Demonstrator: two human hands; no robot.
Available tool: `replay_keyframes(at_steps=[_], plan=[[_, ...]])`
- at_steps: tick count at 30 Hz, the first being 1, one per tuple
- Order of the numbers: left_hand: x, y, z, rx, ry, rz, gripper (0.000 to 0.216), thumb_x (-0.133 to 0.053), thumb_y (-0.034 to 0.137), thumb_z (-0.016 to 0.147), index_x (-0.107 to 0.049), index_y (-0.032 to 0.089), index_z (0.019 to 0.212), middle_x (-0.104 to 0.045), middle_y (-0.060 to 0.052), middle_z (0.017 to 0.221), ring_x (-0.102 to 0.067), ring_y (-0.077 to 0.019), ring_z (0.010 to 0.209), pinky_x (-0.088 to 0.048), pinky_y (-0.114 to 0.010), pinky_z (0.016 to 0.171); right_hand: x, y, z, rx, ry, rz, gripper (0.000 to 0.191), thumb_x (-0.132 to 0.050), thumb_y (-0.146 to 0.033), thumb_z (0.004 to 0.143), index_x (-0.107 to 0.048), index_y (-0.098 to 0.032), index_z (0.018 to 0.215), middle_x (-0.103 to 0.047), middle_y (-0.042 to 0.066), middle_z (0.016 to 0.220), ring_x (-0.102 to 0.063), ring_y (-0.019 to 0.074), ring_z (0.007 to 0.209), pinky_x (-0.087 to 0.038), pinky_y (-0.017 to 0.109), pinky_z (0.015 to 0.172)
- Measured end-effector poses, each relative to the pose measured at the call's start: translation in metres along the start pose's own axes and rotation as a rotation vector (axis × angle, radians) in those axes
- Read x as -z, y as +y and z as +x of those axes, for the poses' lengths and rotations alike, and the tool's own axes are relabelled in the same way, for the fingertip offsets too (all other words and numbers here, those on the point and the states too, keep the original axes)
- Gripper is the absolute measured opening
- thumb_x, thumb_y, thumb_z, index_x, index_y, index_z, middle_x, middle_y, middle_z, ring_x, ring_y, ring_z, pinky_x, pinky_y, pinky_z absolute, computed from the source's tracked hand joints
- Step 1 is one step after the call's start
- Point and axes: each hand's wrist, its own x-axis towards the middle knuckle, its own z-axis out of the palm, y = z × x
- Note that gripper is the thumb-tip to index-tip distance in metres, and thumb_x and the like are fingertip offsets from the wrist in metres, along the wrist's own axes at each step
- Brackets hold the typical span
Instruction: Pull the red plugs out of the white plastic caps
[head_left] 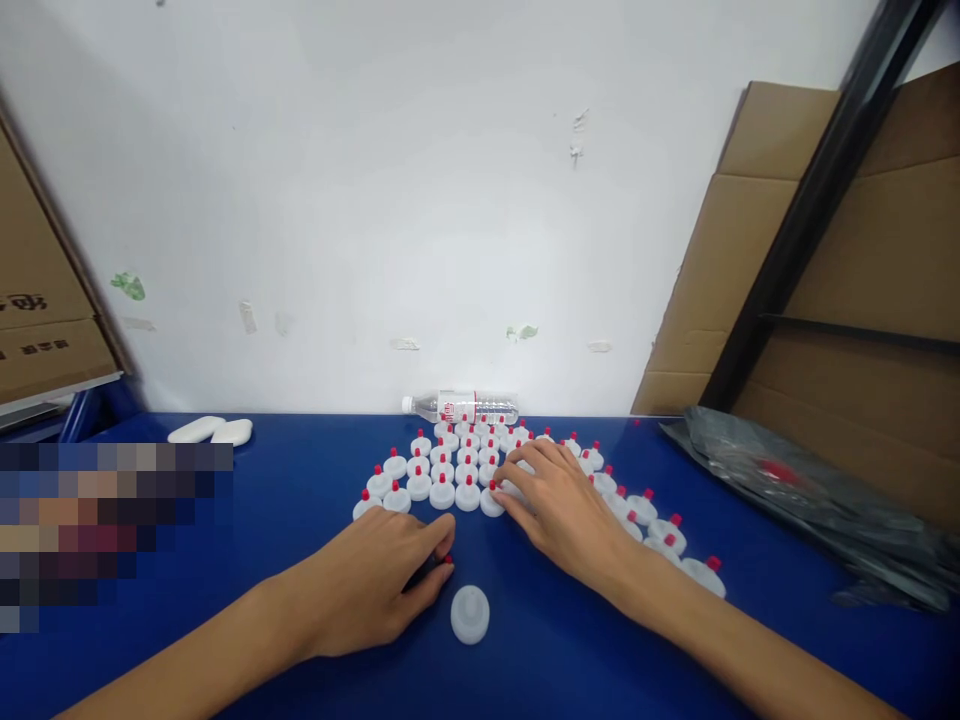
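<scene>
My left hand rests low over the blue table, its thumb and forefinger pinched round a small red tip cap. Right of it, a translucent white cap without a red tip lies by itself. My right hand reaches into rows of white caps with red tips. Its thumb and forefinger close on a red-tipped white cap in the front row, and the hand hides several caps behind it.
A clear water bottle lies along the wall behind the rows. Two white oval objects sit at the back left. Grey plastic bags lie on the right, near cardboard and a black frame post. A blurred patch covers the left edge.
</scene>
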Motion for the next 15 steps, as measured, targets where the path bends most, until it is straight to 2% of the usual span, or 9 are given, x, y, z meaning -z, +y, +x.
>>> replay_keyframes(at_steps=[4, 7, 9, 13, 15], plan=[[-0.001, 0.000, 0.000, -0.004, 0.008, 0.002, 0.014, -0.042, 0.033, 0.102, -0.053, 0.024, 0.100, -0.069, -0.003, 0.084, -0.067, -0.0239, 0.075, -0.039, -0.033, 0.064, -0.002, -0.003, 0.000, 0.025, 0.038, 0.074, 0.008, -0.060, -0.022, 0.098, -0.068, -0.020, 0.101, -0.067, 0.008, 0.104, -0.058, 0.0261, 0.107, -0.045, 0.044, 0.094], [-0.002, -0.001, 0.000, -0.007, 0.027, 0.004, 0.015, -0.042, 0.032, 0.102, -0.053, 0.023, 0.100, -0.069, -0.003, 0.083, -0.066, -0.0235, 0.074, -0.039, -0.033, 0.063, 0.003, -0.002, 0.001, 0.045, 0.120, 0.136, 0.009, -0.056, -0.022, 0.100, -0.065, -0.021, 0.103, -0.070, 0.007, 0.105, -0.063, 0.0233, 0.103, -0.046, 0.041, 0.093], [-0.003, -0.002, 0.000, -0.019, 0.045, -0.008, 0.015, -0.043, 0.033, 0.102, -0.054, 0.023, 0.100, -0.068, -0.003, 0.082, -0.066, -0.0229, 0.073, -0.039, -0.033, 0.063, 0.009, 0.000, 0.002, 0.019, 0.203, 0.169, 0.013, -0.051, -0.025, 0.103, -0.062, -0.021, 0.109, -0.071, 0.007, 0.108, -0.066, 0.0221, 0.100, -0.049, 0.038, 0.091], [-0.003, -0.002, -0.001, -0.027, 0.067, -0.027, 0.017, -0.042, 0.035, 0.103, -0.055, 0.023, 0.100, -0.069, -0.003, 0.083, -0.066, -0.0221, 0.073, -0.039, -0.032, 0.065, 0.021, 0.008, 0.005, -0.105, 0.341, 0.251, 0.020, -0.044, -0.030, 0.106, -0.053, -0.020, 0.120, -0.072, 0.009, 0.109, -0.072, 0.0209, 0.091, -0.055, 0.031, 0.075], [-0.003, -0.001, -0.001, -0.020, 0.056, -0.026, 0.021, -0.039, 0.037, 0.105, -0.055, 0.023, 0.099, -0.068, -0.003, 0.083, -0.065, -0.0223, 0.073, -0.039, -0.032, 0.065, 0.023, 0.010, 0.006, -0.095, 0.381, 0.278, 0.018, -0.045, -0.028, 0.105, -0.050, -0.020, 0.120, -0.071, 0.010, 0.115, -0.073, 0.0206, 0.092, -0.057, 0.030, 0.075]])
